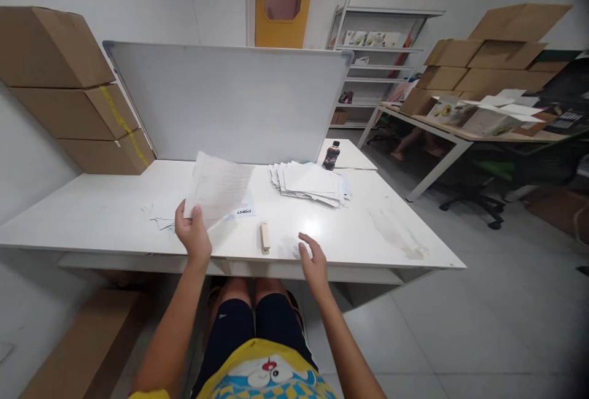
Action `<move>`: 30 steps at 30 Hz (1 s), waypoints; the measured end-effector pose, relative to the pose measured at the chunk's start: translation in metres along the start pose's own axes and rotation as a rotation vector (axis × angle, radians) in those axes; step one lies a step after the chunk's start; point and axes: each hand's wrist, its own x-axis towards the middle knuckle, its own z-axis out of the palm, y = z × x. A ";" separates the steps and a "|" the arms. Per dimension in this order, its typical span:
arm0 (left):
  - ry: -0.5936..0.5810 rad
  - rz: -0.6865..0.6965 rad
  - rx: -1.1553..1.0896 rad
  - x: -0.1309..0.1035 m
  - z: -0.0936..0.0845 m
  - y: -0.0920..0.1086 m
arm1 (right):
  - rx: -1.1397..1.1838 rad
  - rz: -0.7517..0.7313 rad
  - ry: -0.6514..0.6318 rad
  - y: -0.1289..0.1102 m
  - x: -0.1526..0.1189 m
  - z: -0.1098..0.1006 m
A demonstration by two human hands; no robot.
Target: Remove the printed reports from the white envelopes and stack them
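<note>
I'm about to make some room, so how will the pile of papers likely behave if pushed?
The pile of papers will probably fan apart rather than slide as one block, since its edges are splayed. Pushing it toward the bottle could tip that over, as it stands upright close behind.

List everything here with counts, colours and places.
Desk: one, white, centre
Held papers: count unclear, white, above desk
Stapler: one, cream, near desk's front
Printed sheet: one, white-blue, beside held papers
Loose papers: several, white, desk's left
Paper pile: one, white, desk's right
Bottle: one, dark, by paper pile
Whiteboard: one, white, desk's back
Stacked boxes: three, brown, left of whiteboard
Floor box: one, brown, lower left
Door: one, yellow, back
Shelves: one unit, grey, back right
Second table: one, pale, right
Boxes: several, brown or white, second table
Chair: one, black-green, far right
Another person's legs: count unclear, under second table
Shirt: one, yellow, bottom
Shorts: one pair, dark, bottom
Left hand: one, bare, gripping held papers
Right hand: one, bare, over desk
</note>
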 end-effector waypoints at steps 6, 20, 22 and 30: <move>-0.078 -0.490 -0.535 -0.035 0.013 0.010 | 0.658 0.165 -0.312 -0.050 -0.016 0.017; 0.049 -0.775 -0.552 -0.059 0.001 -0.048 | 0.668 0.315 0.075 -0.023 0.009 0.022; 0.142 -0.688 -0.523 -0.062 -0.007 -0.056 | 0.625 0.268 0.241 -0.025 0.020 0.003; 0.292 -0.615 -0.356 -0.094 -0.043 -0.097 | 0.499 -0.206 0.263 -0.083 0.014 -0.037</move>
